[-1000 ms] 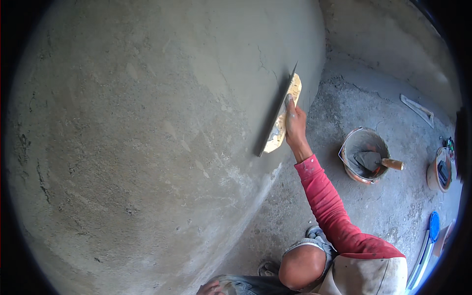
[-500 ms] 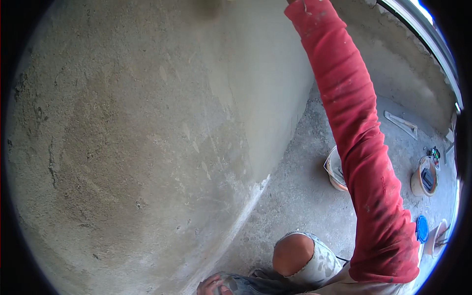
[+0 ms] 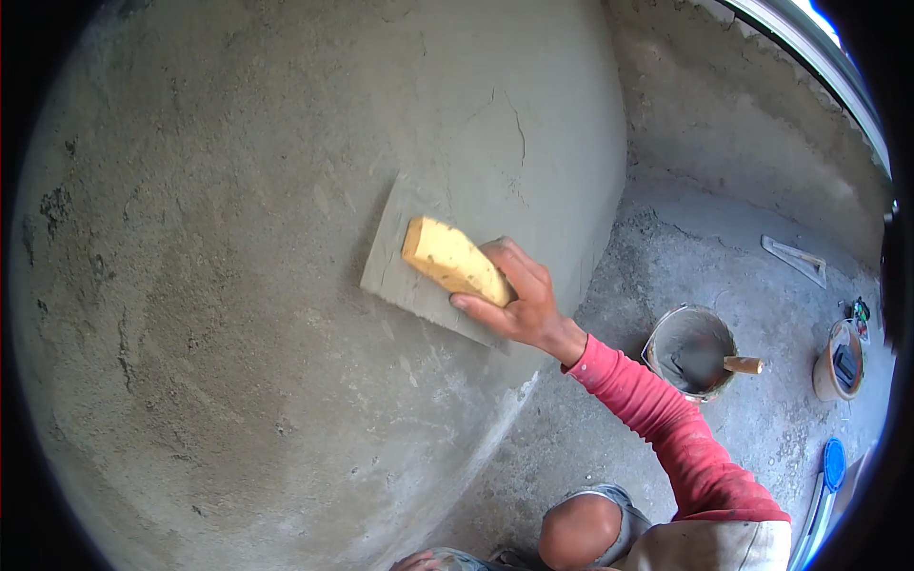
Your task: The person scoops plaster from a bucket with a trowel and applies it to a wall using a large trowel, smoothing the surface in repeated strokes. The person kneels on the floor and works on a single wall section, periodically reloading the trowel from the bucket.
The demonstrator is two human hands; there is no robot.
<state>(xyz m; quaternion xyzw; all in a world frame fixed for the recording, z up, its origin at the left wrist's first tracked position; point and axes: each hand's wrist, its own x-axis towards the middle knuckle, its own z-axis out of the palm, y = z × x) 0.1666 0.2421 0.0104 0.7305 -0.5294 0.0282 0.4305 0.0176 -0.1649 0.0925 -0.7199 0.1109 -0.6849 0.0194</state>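
My right hand (image 3: 519, 290), in a red sleeve, is closed around the thick yellow handle of a plastering trowel (image 3: 392, 249). The trowel's flat rectangular blade lies against the grey plastered wall (image 3: 238, 381), tilted across it. Thin cracks mark the smoother plaster above the hand, while rougher, darker plaster spreads to the left. At the bottom edge my left hand (image 3: 416, 562) shows only in part, next to my bent leg; its fingers are mostly cut off by the frame.
On the concrete floor (image 3: 609, 419) stands a bucket (image 3: 657, 352) of wet grey mix, with a wooden-handled tool in it. Farther right are a second bucket (image 3: 821, 376) holding dark items, a pale frame-like tool (image 3: 795, 260) and a blue round-ended object (image 3: 834, 464). Another wall (image 3: 752, 124) rises beyond.
My right arm has come down from the top edge, bringing the hand and trowel into view on the wall. The mix bucket, partly covered by the arm before, now shows whole.
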